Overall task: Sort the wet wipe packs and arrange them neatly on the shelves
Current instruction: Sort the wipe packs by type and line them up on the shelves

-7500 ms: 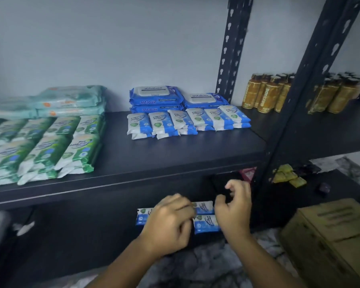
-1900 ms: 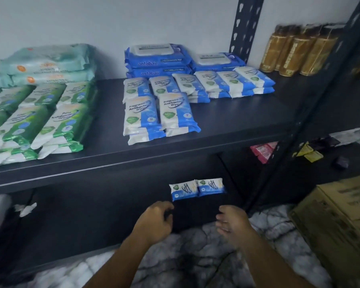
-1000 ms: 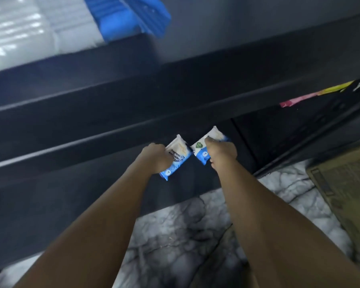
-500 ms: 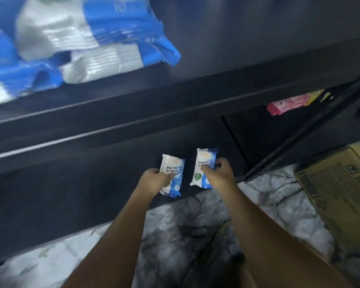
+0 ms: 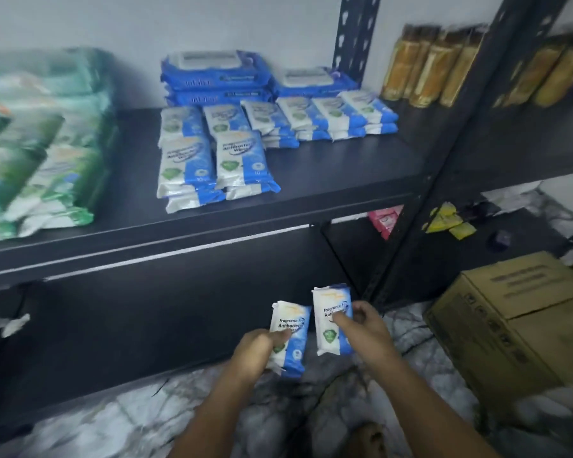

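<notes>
My left hand (image 5: 257, 350) grips a small blue-and-white wet wipe pack (image 5: 291, 328), and my right hand (image 5: 366, 330) grips a second, matching pack (image 5: 329, 317). Both packs are held upright in front of the dark lower shelf. On the black upper shelf (image 5: 328, 173) lie two short stacks of the same small packs (image 5: 212, 166), a row of more behind them (image 5: 311, 115), and large blue packs (image 5: 219, 77) at the back. Green wipe packs (image 5: 37, 153) fill the shelf's left side.
Amber bottles (image 5: 434, 67) stand at the right behind a black upright post (image 5: 450, 153). A cardboard box (image 5: 516, 312) sits on the marble floor (image 5: 139, 421) at the right. Pink (image 5: 384, 219) and yellow sachets (image 5: 447, 221) lie on lower shelves.
Both hands took a small pack each from the lower shelf and drew them out. The view has lifted, so the upper shelf with its stacks shows again.
</notes>
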The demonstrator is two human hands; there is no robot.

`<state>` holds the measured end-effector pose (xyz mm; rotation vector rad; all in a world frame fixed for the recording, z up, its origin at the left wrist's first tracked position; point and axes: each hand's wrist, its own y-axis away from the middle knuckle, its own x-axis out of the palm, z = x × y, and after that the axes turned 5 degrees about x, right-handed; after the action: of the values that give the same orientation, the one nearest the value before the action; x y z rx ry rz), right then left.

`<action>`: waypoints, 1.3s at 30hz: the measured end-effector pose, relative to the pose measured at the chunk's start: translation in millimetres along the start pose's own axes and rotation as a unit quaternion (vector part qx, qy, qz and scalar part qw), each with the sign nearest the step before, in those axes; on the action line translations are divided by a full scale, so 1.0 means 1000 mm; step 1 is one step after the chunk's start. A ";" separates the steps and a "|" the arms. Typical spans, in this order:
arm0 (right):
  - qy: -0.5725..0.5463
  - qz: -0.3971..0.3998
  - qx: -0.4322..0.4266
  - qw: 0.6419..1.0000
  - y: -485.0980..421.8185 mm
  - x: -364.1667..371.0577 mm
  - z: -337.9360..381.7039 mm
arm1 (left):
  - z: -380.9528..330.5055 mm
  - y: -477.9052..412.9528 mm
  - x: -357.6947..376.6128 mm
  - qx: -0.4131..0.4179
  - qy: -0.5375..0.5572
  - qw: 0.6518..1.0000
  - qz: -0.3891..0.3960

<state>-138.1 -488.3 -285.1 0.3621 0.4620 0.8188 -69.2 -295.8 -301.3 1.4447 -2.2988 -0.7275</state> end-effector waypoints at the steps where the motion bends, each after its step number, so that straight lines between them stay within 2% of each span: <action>1: -0.011 -0.003 -0.017 1.000 0.013 -0.010 0.011 | -0.005 0.015 0.004 0.017 0.015 1.000 0.011; 6: -0.062 -0.009 -0.104 0.993 0.071 -0.054 0.075 | -0.055 0.105 0.028 0.128 0.071 0.988 0.045; 11: -0.143 0.003 -0.169 0.975 0.108 -0.077 0.150 | -0.123 0.161 0.052 0.236 0.049 0.970 0.015; 15: -0.153 -0.010 -0.211 0.965 0.114 -0.087 0.209 | -0.180 0.154 0.064 0.310 -0.001 0.947 -0.085; 22: -0.065 -0.050 -0.236 0.968 0.081 -0.072 0.260 | -0.248 0.130 0.069 0.317 -0.121 0.914 -0.223; 26: 0.027 -0.050 -0.219 0.974 0.059 -0.054 0.262 | -0.254 0.123 0.067 0.304 -0.212 0.894 -0.252; 29: 0.081 -0.062 -0.223 0.969 0.054 -0.048 0.262 | -0.267 0.122 0.069 0.302 -0.332 0.854 -0.264; 34: 0.136 -0.080 -0.243 0.957 0.044 -0.043 0.268 | -0.288 0.128 0.064 0.276 -0.545 0.743 -0.274; 37: 0.143 -0.091 -0.271 0.948 0.044 -0.037 0.269 | -0.290 0.132 0.061 0.283 -0.593 0.687 -0.311; 39: 0.147 -0.104 -0.305 0.935 0.042 -0.034 0.266 | -0.287 0.131 0.058 0.313 -0.587 0.672 -0.326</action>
<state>-44.2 -522.3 -32.7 -0.3876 0.4875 0.7690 -40.1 -371.7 9.0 2.8152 -3.0842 -1.5065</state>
